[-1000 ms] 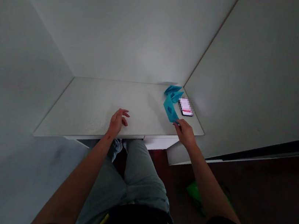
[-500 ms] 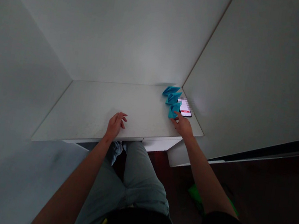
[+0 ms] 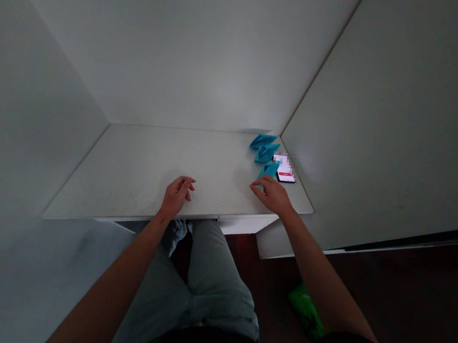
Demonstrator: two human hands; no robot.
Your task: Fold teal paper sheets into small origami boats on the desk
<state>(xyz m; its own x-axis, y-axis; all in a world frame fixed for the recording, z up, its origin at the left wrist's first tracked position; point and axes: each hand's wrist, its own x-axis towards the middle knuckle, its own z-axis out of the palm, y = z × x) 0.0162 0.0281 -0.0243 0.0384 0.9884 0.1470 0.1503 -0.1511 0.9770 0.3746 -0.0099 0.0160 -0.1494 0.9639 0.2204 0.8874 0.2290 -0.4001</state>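
Three blue folded-paper boats stand in a row at the right end of the white desktop (image 3: 140,165): a far boat (image 3: 263,141), a middle boat (image 3: 266,153) and a near boat (image 3: 269,169). My right hand (image 3: 271,192) is just in front of the near boat and hides its lower part. A gap shows between its thumb and fingers, and nothing is in them. Over the front middle of the desktop is my left hand (image 3: 178,191), its fingers loosely bent, apart and holding nothing.
A lit phone (image 3: 285,171) lies right of the boats, its screen partly pixelated. White walls enclose the desk at the back, left and right. Below the front edge is a drawer front (image 3: 247,224). Something green (image 3: 306,312) lies on the dark floor at right.
My right hand has let go of the near boat and drawn slightly left and toward me. The boat stays on the desktop. My left hand has hardly moved.
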